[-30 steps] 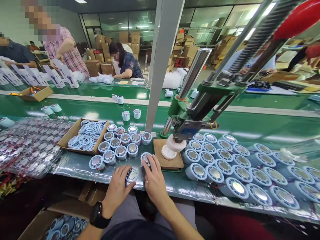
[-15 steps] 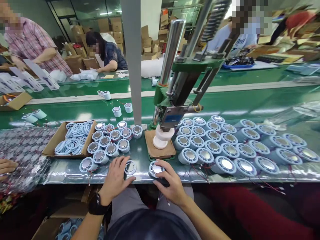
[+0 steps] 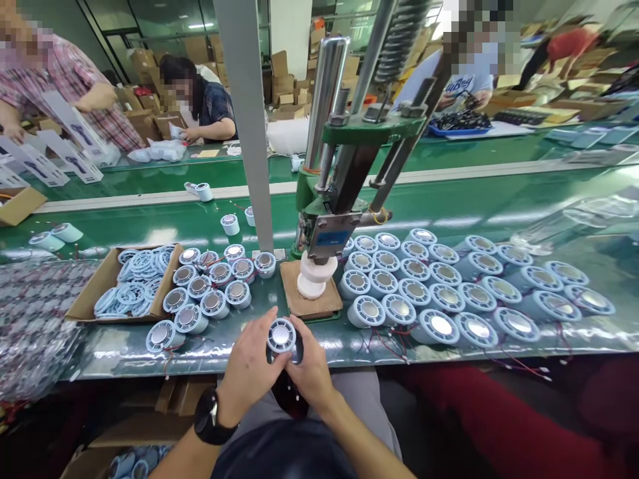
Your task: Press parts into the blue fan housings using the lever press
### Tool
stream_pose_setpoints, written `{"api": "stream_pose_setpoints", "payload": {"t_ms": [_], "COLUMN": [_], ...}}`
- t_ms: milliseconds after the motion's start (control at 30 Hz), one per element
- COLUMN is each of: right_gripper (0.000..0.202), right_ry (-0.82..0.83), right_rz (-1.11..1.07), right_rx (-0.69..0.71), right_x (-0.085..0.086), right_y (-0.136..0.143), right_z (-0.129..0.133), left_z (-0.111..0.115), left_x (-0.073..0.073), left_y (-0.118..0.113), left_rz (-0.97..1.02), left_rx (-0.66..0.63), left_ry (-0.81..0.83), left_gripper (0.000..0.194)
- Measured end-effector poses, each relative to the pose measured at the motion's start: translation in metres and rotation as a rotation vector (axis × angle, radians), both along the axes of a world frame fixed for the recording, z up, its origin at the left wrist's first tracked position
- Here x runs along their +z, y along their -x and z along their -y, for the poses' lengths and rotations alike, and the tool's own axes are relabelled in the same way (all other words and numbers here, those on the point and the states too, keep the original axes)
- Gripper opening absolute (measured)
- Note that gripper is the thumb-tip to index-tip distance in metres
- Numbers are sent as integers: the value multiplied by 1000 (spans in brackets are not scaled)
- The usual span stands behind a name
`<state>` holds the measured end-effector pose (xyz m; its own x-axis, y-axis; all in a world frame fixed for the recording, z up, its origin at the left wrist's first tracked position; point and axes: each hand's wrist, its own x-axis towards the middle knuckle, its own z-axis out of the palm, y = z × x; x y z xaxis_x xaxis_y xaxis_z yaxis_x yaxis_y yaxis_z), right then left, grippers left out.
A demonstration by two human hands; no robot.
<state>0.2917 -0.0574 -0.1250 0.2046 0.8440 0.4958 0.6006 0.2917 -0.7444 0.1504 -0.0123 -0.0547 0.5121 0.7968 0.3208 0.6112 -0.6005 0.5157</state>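
Observation:
My left hand (image 3: 252, 362) and my right hand (image 3: 310, 364) close in from both sides around one light-blue round housing (image 3: 281, 335) at the table's front edge. It has a slotted ring round a silver disc on its top face. Both thumbs meet at its near side, and the fingers curve along its sides; its lower part is hidden. Just beyond my hands is a hand press (image 3: 335, 236) with a white round pressing block (image 3: 312, 283) over a brown base pad (image 3: 289, 293).
Several similar housings with thin wires stand left (image 3: 213, 303) and right (image 3: 413, 293) of the press. A carton (image 3: 80, 296) holds loose light-blue rings (image 3: 130, 294). Bubble-wrapped stock (image 3: 40, 326) lies at far left. A grey post (image 3: 244, 126) rises behind; several people work across the green bench.
My right hand has moved left toward my left hand. Earlier each hand was at a separate round piece; now both surround one housing. The camera view has shifted slightly.

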Motion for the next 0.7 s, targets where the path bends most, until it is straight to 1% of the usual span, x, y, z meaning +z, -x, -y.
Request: {"api": "stream_pose_setpoints", "payload": {"t_ms": [133, 200, 267, 333, 367, 400, 433, 467, 500, 533, 567, 600, 633, 667, 700], "right_gripper": [65, 67, 64, 63, 63, 64, 63, 61, 58, 55, 46, 41, 42, 42, 41], "right_ry": [-16, -14, 0, 36, 57, 70, 68, 32, -38, -132, -281, -382, -453, -499, -517], "right_rz": [-31, -41, -12, 90, 168, 256, 343, 419, 485, 524, 558, 583, 552, 468, 364], "right_rx": [-13, 0, 32, 98, 145, 189, 216, 210, 169, 80, -33, -133, -250, -305, -273], "right_x": [-5, -6, -5, 6, 18, 34, 58, 87, 122, 161, 202, 243, 282, 315, 341], "right_y": [1, 4, 4, -3, -10, -20, -33, -48, -64, -81, -97, -112, -126, -137, -147], "right_z": [-1, -2, -1, 1, 2, 3, 3, 1, -3, -10, -20, -33, -48, -66, -86], "left_z": [2, 7, 13, 15, 15, 12, 7, 0, -8, -18, -29, -39, -49, -58, -65], "left_x": [-3, -8, -15, -21, -23, -24, -22, -19, -14, -7, 0, 8, 15, 21, 27], "left_y": [-6, -9, -12, -14, -15, -15, -15, -15, -15, -17, -20, -25, -31, -38, -46], "left_rz": [48, 98, 155, 214, 238, 257, 269, 278, 287, 300, 315, 332, 351, 368, 380], "left_rx": [56, 108, 138, 150, 152, 154, 157, 160, 162, 163, 163, 158, 148, 134, 115], "left_ry": [10, 37, 92, 176, 229, 281, 329, 366, 387, 389, 378, 362, 344, 327, 311], "left_gripper": [62, 60, 58, 53, 50, 48, 47, 48, 48, 49, 50, 51, 51, 52, 52]}}
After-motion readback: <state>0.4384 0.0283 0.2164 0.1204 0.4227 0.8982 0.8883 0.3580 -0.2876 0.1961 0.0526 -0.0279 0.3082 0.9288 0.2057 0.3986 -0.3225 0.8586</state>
